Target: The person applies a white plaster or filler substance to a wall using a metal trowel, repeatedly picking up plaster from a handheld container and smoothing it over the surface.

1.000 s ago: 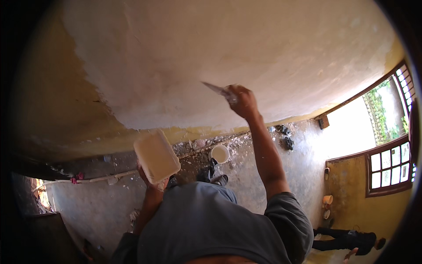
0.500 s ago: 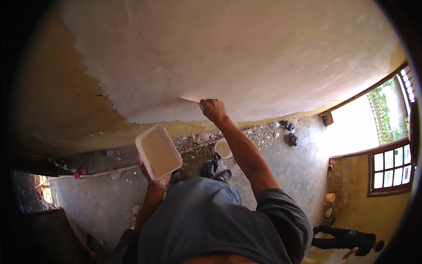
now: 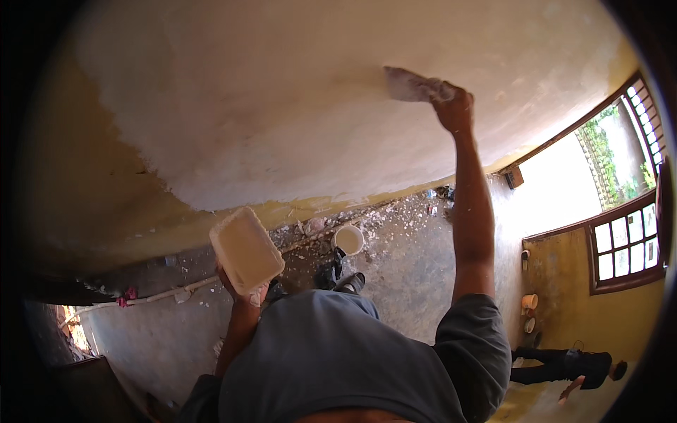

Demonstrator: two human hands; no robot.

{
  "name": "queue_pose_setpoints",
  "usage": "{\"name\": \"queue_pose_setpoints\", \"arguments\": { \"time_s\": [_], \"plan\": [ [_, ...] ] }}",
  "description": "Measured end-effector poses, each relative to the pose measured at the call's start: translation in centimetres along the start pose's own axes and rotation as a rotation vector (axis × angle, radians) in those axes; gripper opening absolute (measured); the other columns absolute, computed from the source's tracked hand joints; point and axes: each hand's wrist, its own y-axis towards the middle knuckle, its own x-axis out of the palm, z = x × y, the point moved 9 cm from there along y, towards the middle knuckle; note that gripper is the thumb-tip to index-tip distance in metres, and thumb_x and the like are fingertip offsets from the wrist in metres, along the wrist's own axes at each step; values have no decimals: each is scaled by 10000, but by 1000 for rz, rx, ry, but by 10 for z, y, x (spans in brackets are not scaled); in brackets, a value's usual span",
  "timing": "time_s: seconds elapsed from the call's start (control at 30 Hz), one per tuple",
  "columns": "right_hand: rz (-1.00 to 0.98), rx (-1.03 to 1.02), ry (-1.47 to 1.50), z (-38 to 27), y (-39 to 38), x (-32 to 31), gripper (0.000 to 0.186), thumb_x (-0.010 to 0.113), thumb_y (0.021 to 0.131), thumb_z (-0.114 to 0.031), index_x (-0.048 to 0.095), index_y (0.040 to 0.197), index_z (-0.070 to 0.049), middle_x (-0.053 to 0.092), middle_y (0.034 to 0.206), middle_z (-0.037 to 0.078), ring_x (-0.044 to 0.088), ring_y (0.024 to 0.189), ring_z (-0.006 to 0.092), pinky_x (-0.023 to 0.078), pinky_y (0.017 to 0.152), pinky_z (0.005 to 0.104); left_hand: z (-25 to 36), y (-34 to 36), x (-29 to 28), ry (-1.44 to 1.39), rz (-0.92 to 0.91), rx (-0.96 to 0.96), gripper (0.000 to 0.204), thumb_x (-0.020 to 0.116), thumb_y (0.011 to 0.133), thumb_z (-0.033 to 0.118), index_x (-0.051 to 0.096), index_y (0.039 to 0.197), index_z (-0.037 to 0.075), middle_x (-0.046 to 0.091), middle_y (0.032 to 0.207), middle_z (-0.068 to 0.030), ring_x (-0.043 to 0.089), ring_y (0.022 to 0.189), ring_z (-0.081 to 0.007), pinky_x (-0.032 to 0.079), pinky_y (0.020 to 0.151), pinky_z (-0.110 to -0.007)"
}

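My right hand (image 3: 453, 107) is raised far out to the right, fingers wrapped round a putty knife (image 3: 409, 86). Its wide blade, smeared with pale filler, lies at the surface of the wall (image 3: 282, 113). Much of that wall carries a whitish coat, with bare yellow left of its ragged edge. Lower down, my left hand (image 3: 247, 290) grips a rectangular plastic tub (image 3: 247, 252) from below and holds it tilted before my body. Pale filler coats the tub's inside and rim. The tub hides most of the left fingers.
A white bucket (image 3: 349, 240) stands on the floor by my feet, beside a black plastic bag (image 3: 328, 273). A long pole (image 3: 169, 290) lies along the wall's foot among white crumbs. Another person (image 3: 580, 366) in dark clothes is at the far right, below a barred window (image 3: 626, 247).
My right hand has swept the putty knife up and rightward across the wall, and the arm is straighter. The left hand still holds the tub, which appears slightly further left.
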Motion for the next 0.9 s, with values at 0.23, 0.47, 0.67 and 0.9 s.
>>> {"name": "queue_pose_setpoints", "arguments": {
  "time_s": [0.23,0.47,0.67,0.9],
  "plan": [
    [336,99,253,98,25,-127,299,688,886,-313,730,1069,-80,723,981,163,690,823,309,530,735,348,-18,5,23,19,-27,-71,645,405,923,616,436,1432,221,525,1376,-19,540,1234,-267,488,970,-518],
    [-309,-259,41,20,-126,158,184,747,819,-218,745,972,-117,731,928,135,716,814,283,588,697,372,-26,7,23,-15,-26,-21,660,446,911,573,422,1441,181,553,1351,-75,593,1176,-288,538,927,-497],
    [-115,-414,-65,5,-129,204,127,634,903,-249,656,925,-126,695,816,101,688,752,317,560,601,436,-36,8,43,15,-31,-50,667,459,917,577,415,1448,175,558,1348,-80,608,1158,-304,554,887,-527],
    [24,-178,3,37,-57,93,220,713,850,-306,700,950,-110,710,868,148,697,788,337,557,673,435,-38,9,25,13,31,-26,688,448,912,620,399,1455,199,545,1360,-84,607,1157,-309,558,887,-539]
  ]
}}
